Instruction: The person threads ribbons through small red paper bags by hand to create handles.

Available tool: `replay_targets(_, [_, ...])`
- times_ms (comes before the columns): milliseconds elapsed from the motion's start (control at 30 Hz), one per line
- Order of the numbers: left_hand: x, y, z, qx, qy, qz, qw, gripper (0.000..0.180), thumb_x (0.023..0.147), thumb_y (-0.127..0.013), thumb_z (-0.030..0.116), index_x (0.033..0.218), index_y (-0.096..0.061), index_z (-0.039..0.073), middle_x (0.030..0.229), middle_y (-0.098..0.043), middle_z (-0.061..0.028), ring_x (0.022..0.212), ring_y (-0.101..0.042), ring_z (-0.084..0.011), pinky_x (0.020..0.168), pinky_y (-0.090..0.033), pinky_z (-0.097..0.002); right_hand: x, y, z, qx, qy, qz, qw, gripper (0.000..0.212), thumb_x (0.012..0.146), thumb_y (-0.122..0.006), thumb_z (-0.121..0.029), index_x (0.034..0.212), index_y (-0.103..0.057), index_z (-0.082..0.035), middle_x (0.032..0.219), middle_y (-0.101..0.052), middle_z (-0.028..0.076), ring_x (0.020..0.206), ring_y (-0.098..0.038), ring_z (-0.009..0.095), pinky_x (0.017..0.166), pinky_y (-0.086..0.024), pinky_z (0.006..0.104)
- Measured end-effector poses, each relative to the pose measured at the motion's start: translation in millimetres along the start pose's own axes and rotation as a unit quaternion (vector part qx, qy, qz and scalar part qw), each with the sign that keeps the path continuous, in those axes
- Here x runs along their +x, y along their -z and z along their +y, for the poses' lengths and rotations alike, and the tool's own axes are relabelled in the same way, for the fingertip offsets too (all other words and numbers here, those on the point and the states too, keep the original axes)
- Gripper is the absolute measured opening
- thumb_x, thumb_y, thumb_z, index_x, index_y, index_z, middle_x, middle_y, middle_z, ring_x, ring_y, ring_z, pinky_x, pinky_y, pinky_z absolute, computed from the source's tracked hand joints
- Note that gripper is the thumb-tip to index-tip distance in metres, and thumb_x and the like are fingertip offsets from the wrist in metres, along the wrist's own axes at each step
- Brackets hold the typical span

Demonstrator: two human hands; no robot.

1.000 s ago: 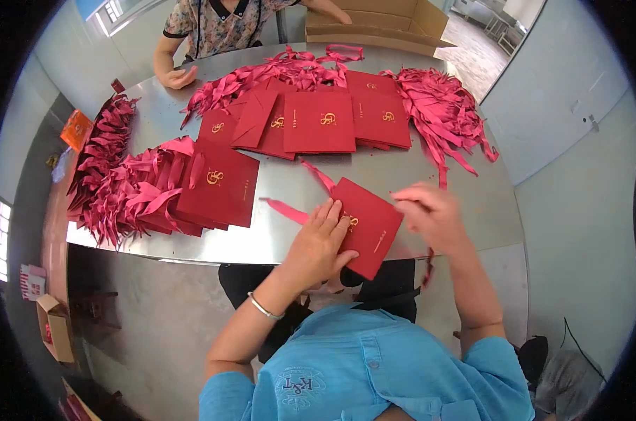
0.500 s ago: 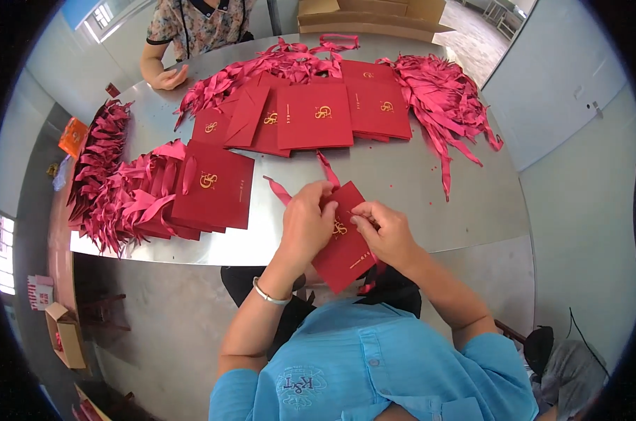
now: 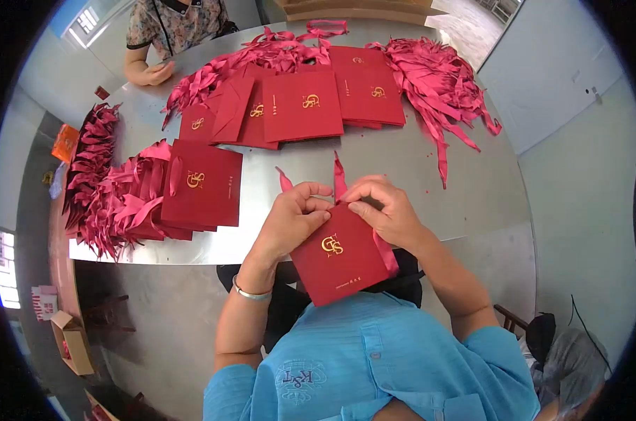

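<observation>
A small red paper gift bag [image 3: 346, 263] with a gold emblem hangs tilted before my torso, just off the table's near edge. My left hand [image 3: 293, 221] is closed, its thumb and fingers pinching the bag's upper edge. At the same edge, my right hand [image 3: 384, 210] pinches a pink ribbon [image 3: 340, 174] where it meets the bag. The ribbon's free end points up past my fingers. Another ribbon end [image 3: 284, 179] sticks out behind my left hand. A ribbon length [image 3: 384, 254] hangs down the bag's right side. The exact spot between my fingertips is partly hidden.
On the metal table [image 3: 276, 238], bags with ribbon handles [image 3: 202, 184] stand packed at the left. Flat red bags [image 3: 302, 105] lie farther back, beside a ribbon heap [image 3: 434, 77]. Across the table rests another person's hand [image 3: 153, 74]. A cardboard box [image 3: 360, 10] stands beyond.
The bag has turned more upright, showing its whole emblem. My right hand has moved up from the bag's face to its top edge and the ribbon. The view has shifted slightly.
</observation>
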State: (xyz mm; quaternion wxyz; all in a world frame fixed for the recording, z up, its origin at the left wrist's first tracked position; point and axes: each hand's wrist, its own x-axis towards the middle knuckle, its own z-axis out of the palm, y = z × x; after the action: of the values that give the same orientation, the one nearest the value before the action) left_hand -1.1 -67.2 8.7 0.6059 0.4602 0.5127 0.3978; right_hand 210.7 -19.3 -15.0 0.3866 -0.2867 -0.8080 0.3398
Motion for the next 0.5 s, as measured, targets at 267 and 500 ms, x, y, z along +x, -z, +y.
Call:
replay_targets(267, [-7, 11, -14, -0.118, 0.008, -0.091, 0.989, 0.028, 0.085, -0.059, -0.010, 0.112, -0.060, -0.002, 0.093, -0.068, -0.0061, 0.084, -0.064, -0.0087, 0.077, -0.052, -0.0220, -19, -18, 8, 0.235, -0.132, -0.010, 0.963, 0.009, 0.091, -0.064, -0.003, 0.100, -0.063, -0.001, 0.102, -0.059, 0.004, 0.090, -0.057, 0.010, 0.078, -0.048, 0.0232])
replay_targets(500, [-9, 4, -7, -0.002, 0.035, -0.154, 0.988, 0.019, 0.083, -0.064, -0.007, 0.101, -0.067, -0.002, 0.092, -0.068, -0.0014, 0.082, -0.060, -0.0051, 0.074, -0.049, -0.0191, -30, -25, 0, 0.213, -0.088, 0.037, 0.972, 0.009, 0.091, -0.063, -0.001, 0.100, -0.062, 0.000, 0.105, -0.058, 0.007, 0.090, -0.058, 0.011, 0.079, -0.048, 0.0245])
